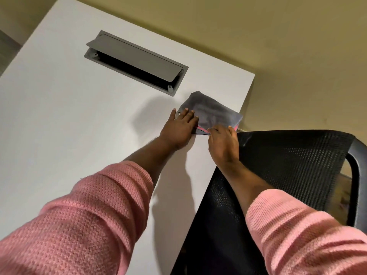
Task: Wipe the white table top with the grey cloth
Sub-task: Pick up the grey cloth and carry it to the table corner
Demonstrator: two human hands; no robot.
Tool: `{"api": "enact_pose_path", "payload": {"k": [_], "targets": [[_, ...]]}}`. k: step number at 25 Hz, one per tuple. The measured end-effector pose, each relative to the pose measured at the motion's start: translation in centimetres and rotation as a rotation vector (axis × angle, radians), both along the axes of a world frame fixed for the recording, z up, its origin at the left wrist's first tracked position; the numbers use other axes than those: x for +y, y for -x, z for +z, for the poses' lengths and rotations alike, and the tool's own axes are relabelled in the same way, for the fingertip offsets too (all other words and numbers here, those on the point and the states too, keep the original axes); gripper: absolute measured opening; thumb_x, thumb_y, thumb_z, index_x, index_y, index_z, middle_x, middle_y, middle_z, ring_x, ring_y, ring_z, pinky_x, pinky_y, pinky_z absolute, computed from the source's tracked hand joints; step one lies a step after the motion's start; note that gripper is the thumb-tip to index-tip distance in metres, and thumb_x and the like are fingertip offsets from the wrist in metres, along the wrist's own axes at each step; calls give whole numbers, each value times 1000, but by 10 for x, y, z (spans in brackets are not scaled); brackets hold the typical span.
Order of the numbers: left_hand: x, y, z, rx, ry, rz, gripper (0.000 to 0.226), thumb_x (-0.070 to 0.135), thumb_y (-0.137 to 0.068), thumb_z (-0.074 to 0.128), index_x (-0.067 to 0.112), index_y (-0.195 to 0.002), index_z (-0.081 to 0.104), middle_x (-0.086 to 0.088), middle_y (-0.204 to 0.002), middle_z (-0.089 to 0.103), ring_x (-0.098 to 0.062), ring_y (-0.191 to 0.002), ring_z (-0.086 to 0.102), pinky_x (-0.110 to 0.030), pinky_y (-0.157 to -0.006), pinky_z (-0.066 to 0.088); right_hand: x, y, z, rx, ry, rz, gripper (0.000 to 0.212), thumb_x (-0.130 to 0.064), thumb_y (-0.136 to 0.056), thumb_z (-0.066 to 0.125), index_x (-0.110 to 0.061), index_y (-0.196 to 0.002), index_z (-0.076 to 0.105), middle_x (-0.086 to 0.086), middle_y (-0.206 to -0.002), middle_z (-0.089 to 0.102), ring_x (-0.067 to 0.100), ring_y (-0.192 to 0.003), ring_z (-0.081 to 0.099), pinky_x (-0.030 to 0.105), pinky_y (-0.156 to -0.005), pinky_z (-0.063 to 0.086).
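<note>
Currently: folding | grey cloth [213,114] lies at far right table top [69,120] edge | my left hand [178,130] presses it flat, fingers spread | my right hand [222,139] pinches its near edge | square the fold, then wipe leftward.

An office workstation, seen from above: a plain white counter [59,120] has a grey flip-lid cable hatch [137,62] recessed into its top, the lid propped partly open over a dark slot (the kind of fitting that routes power and data leads through a desk). A black mesh-backed task chair [294,167] with a moulded plastic frame stands pushed up against the counter's right edge. Bare beige walls [278,36] close in behind, and a strip of grey floor [8,48] shows at far left.
</note>
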State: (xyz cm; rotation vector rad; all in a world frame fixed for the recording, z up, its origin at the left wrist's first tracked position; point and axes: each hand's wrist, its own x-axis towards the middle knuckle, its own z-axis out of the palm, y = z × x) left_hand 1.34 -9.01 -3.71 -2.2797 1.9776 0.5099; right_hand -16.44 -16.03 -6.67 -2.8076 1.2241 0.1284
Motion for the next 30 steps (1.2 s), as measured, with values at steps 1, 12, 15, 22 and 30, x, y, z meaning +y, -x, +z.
{"api": "enact_pose_path", "payload": {"k": [1, 12, 15, 22, 30], "targets": [[-2, 1, 0, -10, 10, -3, 41, 25, -106, 41, 17, -146, 47, -11, -161, 40, -32, -155, 25, -56, -125, 14, 0, 0, 1, 38, 21, 17, 34, -18, -101, 40, -16, -120, 68, 3, -115, 67, 23, -112, 61, 39, -109, 40], [38, 13, 28, -9, 117, 157, 27, 14, -100, 43, 10, -114, 67, -13, -119, 72, -31, -127, 57, -50, -124, 16, 16, 0, 30, 2, 90, 166, 26, -17, -101, 53, -21, -120, 69, 0, -115, 72, 22, -115, 63, 38, -112, 36], [76, 18, 47, 7, 188, 225, 21, 9, -94, 44, 8, -102, 63, -15, -101, 74, -34, -108, 65, -51, -122, 22, 38, 3, 53, -323, 44, 200, 20, -1, -88, 69, -13, -102, 77, 6, -94, 76, 26, -91, 71, 42, -100, 48], [218, 46, 90, -77, 258, 426, 20, 23, -101, 44, 13, -98, 61, -8, -72, 67, -32, -72, 64, -46, -121, 26, 131, 5, 109, -437, -133, 402, 26, 3, -85, 64, -8, -106, 76, 13, -101, 74, 34, -96, 69, 40, -109, 32], [425, 130, 142, -116, 210, 698, 26, 28, -106, 38, 17, -101, 61, -4, -79, 69, -28, -80, 65, -41, -126, 15, 301, 42, 152, -466, -241, 723, 22, 3, -88, 65, -6, -105, 76, 12, -102, 75, 35, -96, 69, 45, -106, 40]]}}
